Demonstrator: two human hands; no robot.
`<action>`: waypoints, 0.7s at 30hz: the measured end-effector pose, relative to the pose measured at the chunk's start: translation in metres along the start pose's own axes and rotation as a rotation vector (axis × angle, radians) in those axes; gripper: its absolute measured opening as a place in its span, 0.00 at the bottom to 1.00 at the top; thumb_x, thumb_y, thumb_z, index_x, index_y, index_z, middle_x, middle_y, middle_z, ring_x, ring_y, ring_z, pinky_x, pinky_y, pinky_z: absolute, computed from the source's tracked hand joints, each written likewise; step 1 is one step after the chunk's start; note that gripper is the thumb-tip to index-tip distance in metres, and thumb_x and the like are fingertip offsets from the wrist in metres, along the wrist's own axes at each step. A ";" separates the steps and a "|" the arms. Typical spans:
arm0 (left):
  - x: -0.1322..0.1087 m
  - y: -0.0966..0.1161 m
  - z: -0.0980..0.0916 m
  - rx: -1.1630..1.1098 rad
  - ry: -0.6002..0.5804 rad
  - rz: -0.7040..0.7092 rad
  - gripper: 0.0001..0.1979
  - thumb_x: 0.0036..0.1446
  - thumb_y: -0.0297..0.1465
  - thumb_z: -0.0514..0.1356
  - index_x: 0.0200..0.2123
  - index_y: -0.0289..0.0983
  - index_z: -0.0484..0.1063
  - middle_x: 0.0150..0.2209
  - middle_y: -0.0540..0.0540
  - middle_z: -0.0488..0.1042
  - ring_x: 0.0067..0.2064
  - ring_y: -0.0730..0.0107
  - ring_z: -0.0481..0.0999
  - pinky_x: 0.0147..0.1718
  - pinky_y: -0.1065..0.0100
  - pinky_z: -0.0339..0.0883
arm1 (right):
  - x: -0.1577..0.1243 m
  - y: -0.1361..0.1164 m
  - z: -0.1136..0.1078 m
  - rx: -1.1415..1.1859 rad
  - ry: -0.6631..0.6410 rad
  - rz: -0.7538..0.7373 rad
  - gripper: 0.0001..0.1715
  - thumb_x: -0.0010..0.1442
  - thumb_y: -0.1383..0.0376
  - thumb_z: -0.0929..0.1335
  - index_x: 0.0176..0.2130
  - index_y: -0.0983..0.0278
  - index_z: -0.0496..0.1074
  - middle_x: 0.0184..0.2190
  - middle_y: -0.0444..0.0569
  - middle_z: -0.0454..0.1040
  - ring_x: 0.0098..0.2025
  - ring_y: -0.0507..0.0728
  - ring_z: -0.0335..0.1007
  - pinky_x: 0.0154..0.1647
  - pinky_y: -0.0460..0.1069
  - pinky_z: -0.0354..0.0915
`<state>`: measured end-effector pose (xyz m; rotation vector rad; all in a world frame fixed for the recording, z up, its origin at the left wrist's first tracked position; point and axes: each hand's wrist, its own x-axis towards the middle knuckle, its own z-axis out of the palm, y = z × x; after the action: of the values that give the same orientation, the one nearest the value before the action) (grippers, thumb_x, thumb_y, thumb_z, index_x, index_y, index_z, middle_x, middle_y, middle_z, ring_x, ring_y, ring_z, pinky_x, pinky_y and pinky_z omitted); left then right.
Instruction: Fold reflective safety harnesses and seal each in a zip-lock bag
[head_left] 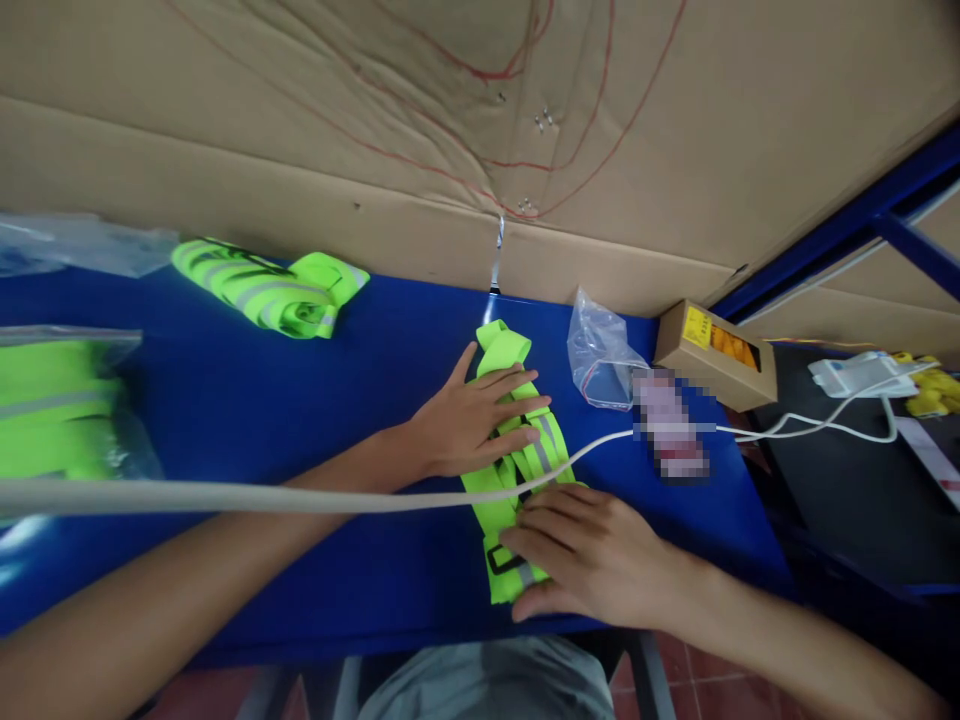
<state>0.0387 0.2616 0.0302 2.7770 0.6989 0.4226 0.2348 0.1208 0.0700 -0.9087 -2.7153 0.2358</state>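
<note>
We log a brown wall covering [187, 170] behind, then the blue worktop [247, 400] running across in front of it. The neon strap [491, 520], grey-striped and folded lengthwise, lies on the worktop right in front of us, under both hands. Far left, we have a bagged bundle [52, 400] in the same green; farther back, a rolled bundle [262, 290]. Left hand [472, 420]: palm down on the strap's middle, fingers spread, thumb well apart. Right hand [585, 550]: bent fingers over the near end, thumb at the lower edge; we can't tell if it clamps. Carton [709, 370] with orange contents sits back right, clear bag [600, 350] just beside it, pixelated pink item [667, 400] in front. White cable [300, 498] crosses our view over left forearm and strap. Smallest: black buckle [491, 562] at the strap's near end, just beside the right fingers.
</note>
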 end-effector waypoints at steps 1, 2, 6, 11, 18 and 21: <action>-0.001 0.002 0.000 0.002 0.012 -0.012 0.24 0.72 0.45 0.47 0.67 0.51 0.62 0.71 0.42 0.59 0.71 0.54 0.59 0.69 0.34 0.24 | 0.004 0.000 -0.003 0.022 -0.033 0.032 0.28 0.68 0.44 0.65 0.47 0.64 0.75 0.36 0.48 0.80 0.40 0.58 0.77 0.42 0.52 0.69; -0.001 0.003 0.000 0.007 0.027 -0.018 0.24 0.72 0.45 0.47 0.67 0.50 0.63 0.71 0.41 0.59 0.71 0.54 0.59 0.69 0.34 0.24 | 0.008 0.001 -0.007 0.047 -0.067 0.073 0.26 0.68 0.44 0.65 0.46 0.63 0.75 0.34 0.46 0.80 0.38 0.57 0.77 0.39 0.51 0.68; -0.004 0.008 -0.001 0.034 0.053 -0.001 0.24 0.71 0.45 0.49 0.66 0.48 0.64 0.71 0.39 0.58 0.71 0.51 0.58 0.68 0.32 0.20 | 0.027 0.003 -0.025 0.187 -0.176 0.269 0.19 0.70 0.48 0.66 0.46 0.59 0.75 0.36 0.43 0.81 0.38 0.56 0.79 0.36 0.49 0.65; -0.005 0.005 0.000 0.021 0.016 0.023 0.24 0.72 0.45 0.46 0.67 0.49 0.63 0.71 0.40 0.58 0.72 0.52 0.57 0.67 0.33 0.16 | 0.048 0.015 -0.031 0.231 -0.208 0.278 0.14 0.72 0.53 0.66 0.42 0.57 0.77 0.46 0.42 0.81 0.47 0.56 0.77 0.42 0.49 0.65; -0.005 -0.001 -0.003 -0.061 -0.090 0.017 0.23 0.73 0.39 0.45 0.67 0.47 0.61 0.70 0.40 0.60 0.73 0.58 0.54 0.70 0.41 0.31 | 0.038 0.031 0.015 -0.121 0.211 0.130 0.11 0.71 0.61 0.67 0.44 0.64 0.76 0.40 0.50 0.79 0.45 0.60 0.72 0.50 0.55 0.63; -0.004 0.002 -0.004 -0.054 -0.061 -0.004 0.23 0.74 0.35 0.41 0.67 0.46 0.62 0.69 0.41 0.63 0.72 0.60 0.56 0.69 0.43 0.36 | 0.027 0.029 0.021 -0.078 0.176 0.078 0.20 0.70 0.52 0.66 0.49 0.65 0.75 0.45 0.53 0.78 0.51 0.61 0.71 0.57 0.58 0.63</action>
<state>0.0352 0.2586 0.0337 2.7252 0.6696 0.3488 0.2239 0.1587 0.0488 -1.0077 -2.5465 0.0614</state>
